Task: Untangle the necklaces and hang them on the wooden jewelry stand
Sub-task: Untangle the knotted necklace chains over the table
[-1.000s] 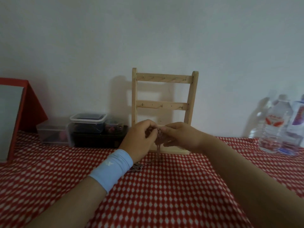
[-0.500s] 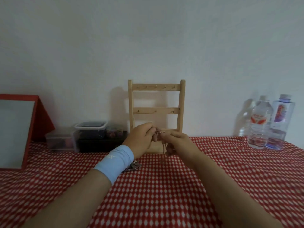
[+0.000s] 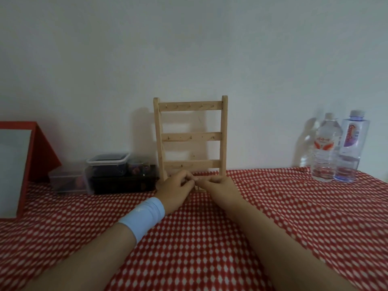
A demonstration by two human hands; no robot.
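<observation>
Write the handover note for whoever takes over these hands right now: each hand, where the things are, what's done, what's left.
Left hand: pinches the necklace at its fingertips, low over the tablecloth.
Right hand: pinches the same necklace, its fingertips meeting the left's.
Stand: upright at the wall, just behind the hands. The hooks on all three bars look bare.
Done: nothing hung. The necklace is too small to tell whether it is untangled.
Left: finish untangling it, then hang it on a hook.
</observation>
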